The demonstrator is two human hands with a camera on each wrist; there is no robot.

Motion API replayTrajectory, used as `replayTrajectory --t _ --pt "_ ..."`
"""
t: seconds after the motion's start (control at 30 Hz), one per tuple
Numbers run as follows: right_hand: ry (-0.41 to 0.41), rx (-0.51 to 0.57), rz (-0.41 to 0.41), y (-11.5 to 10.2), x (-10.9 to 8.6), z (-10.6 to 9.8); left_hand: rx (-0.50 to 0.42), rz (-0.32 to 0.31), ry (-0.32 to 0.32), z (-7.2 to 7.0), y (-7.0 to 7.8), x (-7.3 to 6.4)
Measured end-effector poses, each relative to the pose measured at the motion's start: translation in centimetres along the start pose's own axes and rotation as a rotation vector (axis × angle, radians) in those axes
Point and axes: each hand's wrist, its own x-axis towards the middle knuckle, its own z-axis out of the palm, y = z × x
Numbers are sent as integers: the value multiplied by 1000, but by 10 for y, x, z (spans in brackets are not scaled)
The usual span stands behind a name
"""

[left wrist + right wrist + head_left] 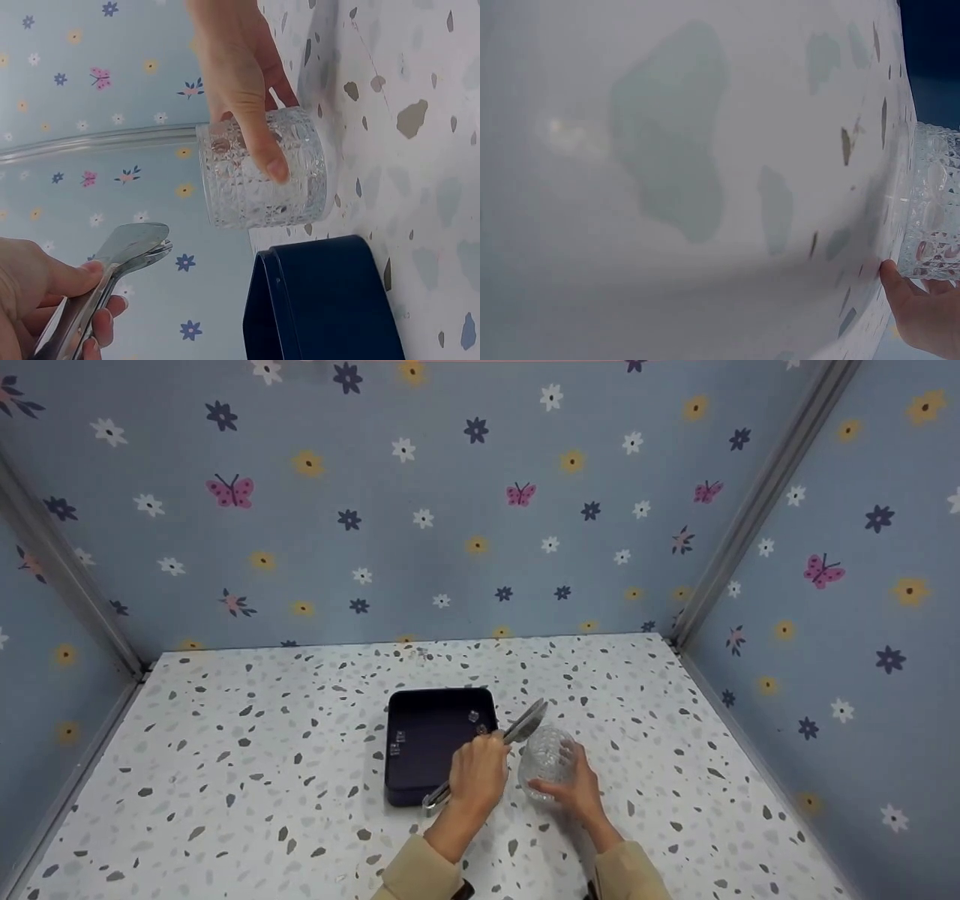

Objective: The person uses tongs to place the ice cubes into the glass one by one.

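My left hand (478,771) grips a pair of metal tongs (124,259), with the thumb on one side and the fingers on the other. The tong tips point away from me, near the glass and over the right edge of a dark blue square tray (431,791). My right hand (579,789) holds a clear textured glass (541,763), its thumb and fingers spread around the side. The glass stands upright on the table, right of the tray. Several small clear cubes (397,742) lie inside the tray, partly hidden by my left hand.
The white speckled tabletop (247,780) spreads around the tray and glass. Blue panels (420,495) with flowers and butterflies rise at the back and both sides, meeting at grey metal corner posts (765,495).
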Motion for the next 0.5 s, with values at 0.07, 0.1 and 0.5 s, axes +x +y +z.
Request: replayTrajectory --t 0.07,0.1,0.5 --pt "5 5 2 -1 0 0 0 8 -2 1 2 0" --pt "7 7 2 -1 0 0 0 12 -4 2 3 -1" --pt "-17 -1 26 0 0 1 10 27 -31 8 12 -1"
